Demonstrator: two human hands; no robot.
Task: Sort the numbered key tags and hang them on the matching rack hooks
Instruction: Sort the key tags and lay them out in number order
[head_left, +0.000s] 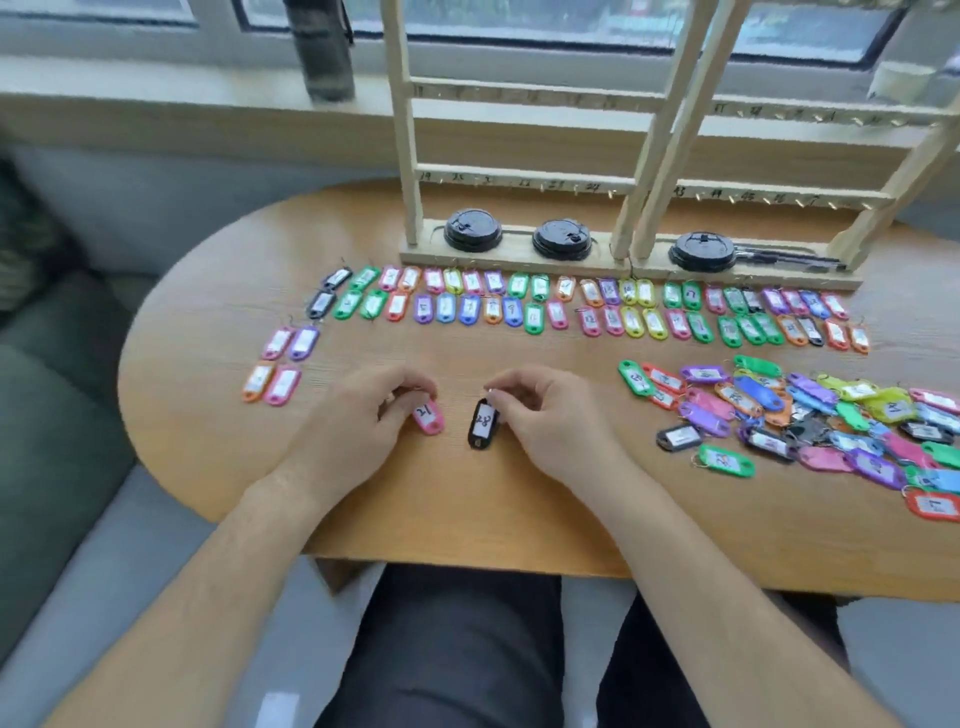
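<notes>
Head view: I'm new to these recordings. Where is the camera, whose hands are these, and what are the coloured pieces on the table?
No machine here: a person wears the camera on the head, looking down at their bare hands. On the wooden table lie numbered key tags: neat rows and, to the right, a loose pile. Behind the rows stands a wooden rack with numbered hooks and three black lids on its base. The left hand pinches a pink tag marked 21 in its fingers; the right hand pinches a black tag marked 28.
</notes>
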